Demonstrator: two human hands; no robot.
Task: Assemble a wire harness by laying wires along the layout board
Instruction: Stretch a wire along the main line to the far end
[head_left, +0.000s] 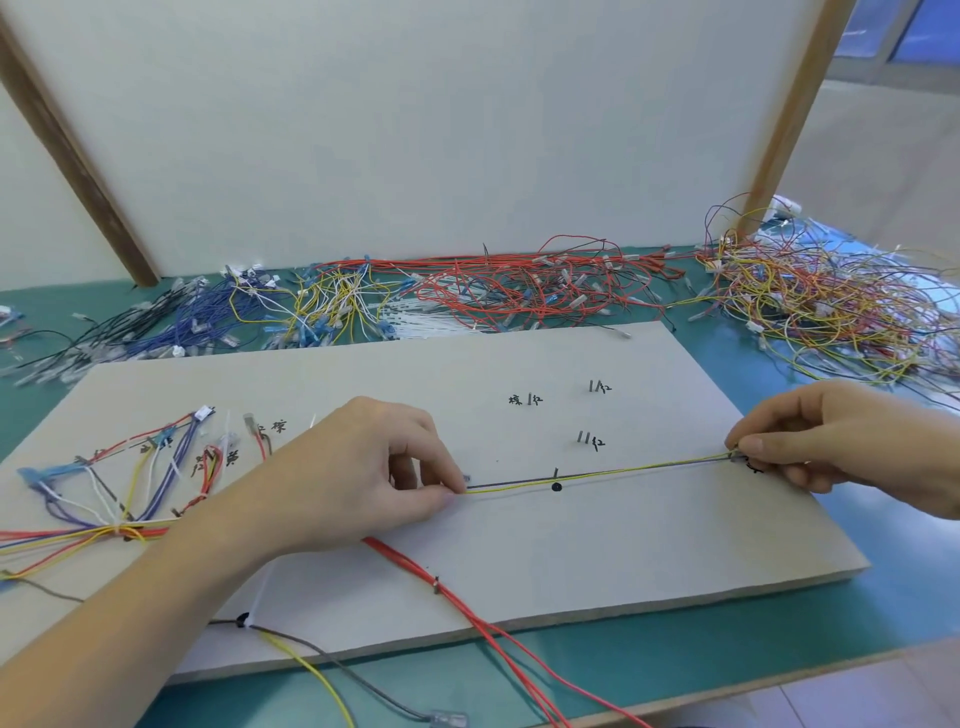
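Currently the left hand and right hand pinch a yellow wire taut across the layout board; next, probably seating its right end.

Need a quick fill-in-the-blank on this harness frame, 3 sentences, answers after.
1. Both hands, left and right, stretch a ____ wire taut across the layout board.
2. The bundle of wires running off the board's near edge is ____.
3. The table surface under the board is ____.

Answers: yellow; red; green
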